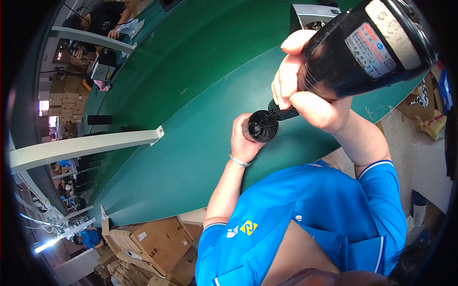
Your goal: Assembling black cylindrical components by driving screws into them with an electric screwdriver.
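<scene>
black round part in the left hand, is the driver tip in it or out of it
In it. The black electric screwdriver in the right hand has its nose sunk into the open face of the round black part, gripped by the left hand.

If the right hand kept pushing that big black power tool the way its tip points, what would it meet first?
The right hand grips the black electric screwdriver, whose tip aims at the round black part held in the left hand. It would meet that part first; the tip already looks to be at it, though depth is unclear.
</scene>
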The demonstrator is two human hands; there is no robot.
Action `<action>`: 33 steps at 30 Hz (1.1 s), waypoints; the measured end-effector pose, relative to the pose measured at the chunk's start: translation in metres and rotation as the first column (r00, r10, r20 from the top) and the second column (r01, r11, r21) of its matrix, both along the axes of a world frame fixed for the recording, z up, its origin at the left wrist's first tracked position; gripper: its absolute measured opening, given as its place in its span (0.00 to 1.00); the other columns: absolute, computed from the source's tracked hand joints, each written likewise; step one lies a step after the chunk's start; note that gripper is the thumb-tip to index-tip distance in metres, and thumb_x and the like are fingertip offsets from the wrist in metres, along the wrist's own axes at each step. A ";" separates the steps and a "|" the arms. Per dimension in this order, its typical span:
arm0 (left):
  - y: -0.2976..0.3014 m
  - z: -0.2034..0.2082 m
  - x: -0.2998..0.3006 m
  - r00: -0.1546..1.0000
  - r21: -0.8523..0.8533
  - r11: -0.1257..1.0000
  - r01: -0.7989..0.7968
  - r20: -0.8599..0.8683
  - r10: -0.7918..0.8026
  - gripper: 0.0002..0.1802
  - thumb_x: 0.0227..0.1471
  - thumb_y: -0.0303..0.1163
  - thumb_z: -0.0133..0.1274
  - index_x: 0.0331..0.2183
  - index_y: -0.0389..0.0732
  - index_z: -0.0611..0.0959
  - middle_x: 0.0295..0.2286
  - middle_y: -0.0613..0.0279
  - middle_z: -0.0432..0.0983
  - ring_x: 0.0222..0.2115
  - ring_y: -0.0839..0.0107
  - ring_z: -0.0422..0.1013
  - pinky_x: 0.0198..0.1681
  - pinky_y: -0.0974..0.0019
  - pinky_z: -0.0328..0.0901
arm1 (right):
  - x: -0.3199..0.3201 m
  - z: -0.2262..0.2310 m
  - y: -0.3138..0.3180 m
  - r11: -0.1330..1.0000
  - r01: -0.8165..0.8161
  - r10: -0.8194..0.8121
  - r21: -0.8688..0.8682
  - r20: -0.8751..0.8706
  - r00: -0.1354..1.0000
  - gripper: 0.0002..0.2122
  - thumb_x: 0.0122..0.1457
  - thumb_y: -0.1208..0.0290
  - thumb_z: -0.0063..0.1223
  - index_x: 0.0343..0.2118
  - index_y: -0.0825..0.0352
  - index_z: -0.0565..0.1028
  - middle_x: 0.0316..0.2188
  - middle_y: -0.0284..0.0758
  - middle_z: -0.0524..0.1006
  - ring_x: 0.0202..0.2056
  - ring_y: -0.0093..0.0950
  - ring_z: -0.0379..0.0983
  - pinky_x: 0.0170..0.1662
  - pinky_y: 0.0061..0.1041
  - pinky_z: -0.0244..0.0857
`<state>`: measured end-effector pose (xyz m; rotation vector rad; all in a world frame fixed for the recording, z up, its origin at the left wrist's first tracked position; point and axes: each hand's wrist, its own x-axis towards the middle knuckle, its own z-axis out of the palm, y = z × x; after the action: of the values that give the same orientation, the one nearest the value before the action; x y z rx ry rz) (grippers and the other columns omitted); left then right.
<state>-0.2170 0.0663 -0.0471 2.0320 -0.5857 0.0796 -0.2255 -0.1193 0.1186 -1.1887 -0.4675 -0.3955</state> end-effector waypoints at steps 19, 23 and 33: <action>0.003 -0.003 0.001 0.995 -0.066 0.997 0.046 -0.082 -0.051 0.33 0.21 0.24 0.62 0.38 0.39 0.69 0.34 0.58 0.67 0.33 0.63 0.66 0.37 0.68 0.62 | 0.003 -0.007 0.003 0.999 -0.019 0.018 0.027 0.035 0.999 0.25 0.40 0.86 0.40 0.46 0.72 0.55 0.17 0.35 0.66 0.17 0.23 0.62 0.19 0.18 0.59; 0.005 -0.002 0.001 0.991 -0.020 0.999 0.042 -0.125 -0.044 0.33 0.23 0.23 0.61 0.39 0.39 0.68 0.34 0.58 0.67 0.32 0.63 0.67 0.37 0.68 0.63 | -0.001 0.018 -0.025 0.992 0.071 -0.088 0.106 0.162 0.983 0.22 0.43 0.82 0.42 0.46 0.73 0.57 0.21 0.34 0.65 0.19 0.21 0.61 0.22 0.19 0.58; 0.004 -0.004 0.003 0.999 0.010 1.000 -0.026 -0.036 0.026 0.37 0.23 0.25 0.63 0.41 0.37 0.66 0.35 0.55 0.66 0.34 0.61 0.66 0.38 0.67 0.61 | -0.029 0.015 -0.152 0.864 0.446 -0.487 0.232 0.167 0.857 0.19 0.47 0.77 0.45 0.44 0.73 0.61 0.21 0.37 0.69 0.17 0.24 0.65 0.21 0.16 0.62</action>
<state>-0.2140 0.0702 -0.0511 2.0464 -0.5380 0.0558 -0.2547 -0.2717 0.1334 -1.0725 -0.3153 -0.9836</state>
